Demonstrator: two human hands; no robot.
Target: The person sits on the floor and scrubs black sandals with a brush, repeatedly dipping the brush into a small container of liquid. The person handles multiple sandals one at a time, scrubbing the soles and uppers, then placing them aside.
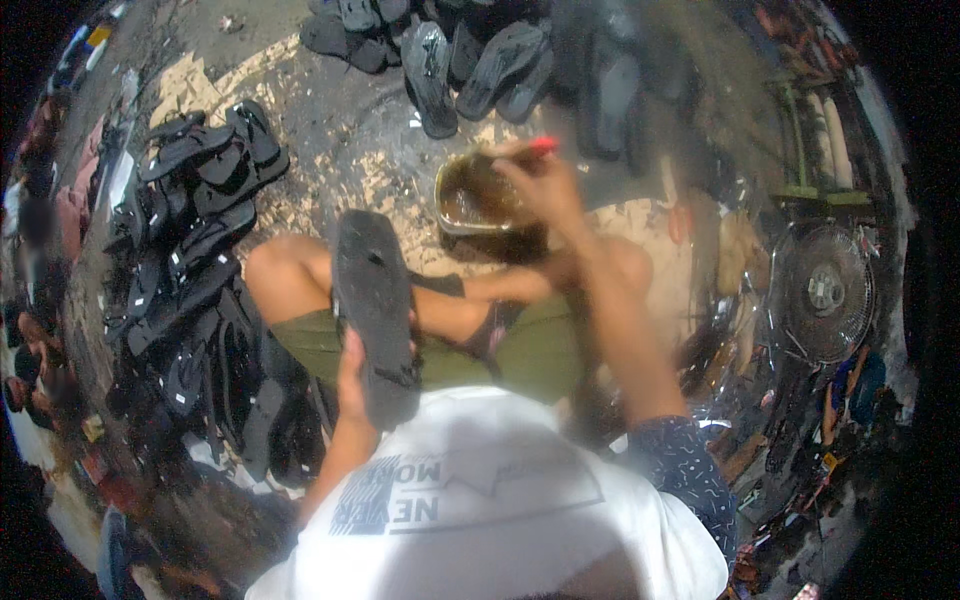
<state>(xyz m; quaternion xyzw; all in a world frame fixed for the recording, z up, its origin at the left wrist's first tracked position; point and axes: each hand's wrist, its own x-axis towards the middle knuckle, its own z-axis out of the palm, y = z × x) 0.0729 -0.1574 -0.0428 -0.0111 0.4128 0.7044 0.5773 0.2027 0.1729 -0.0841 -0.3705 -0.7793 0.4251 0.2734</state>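
Note:
My left hand point(352, 380) grips a long black sandal sole point(372, 300) by its side, its flat face turned up above my crossed legs. A small dark slot shows near the sole's far end. Over a squarish tub point(441, 212) of brown, glue-like liquid, my right hand point(545, 192) is closed around a slim tool with a bright red end point(543, 146). Motion blurs that hand, and the tool's other end is hard to make out near the tub's far rim. The tub stands on the floor in front of my legs.
Black sandals point(200, 180) lie heaped along my left. More black sandals point(428, 75) are spread at the far side. A round fan point(825, 288) stands to my right, near a green frame point(815, 192). Scraps and stains cover the floor point(335, 165).

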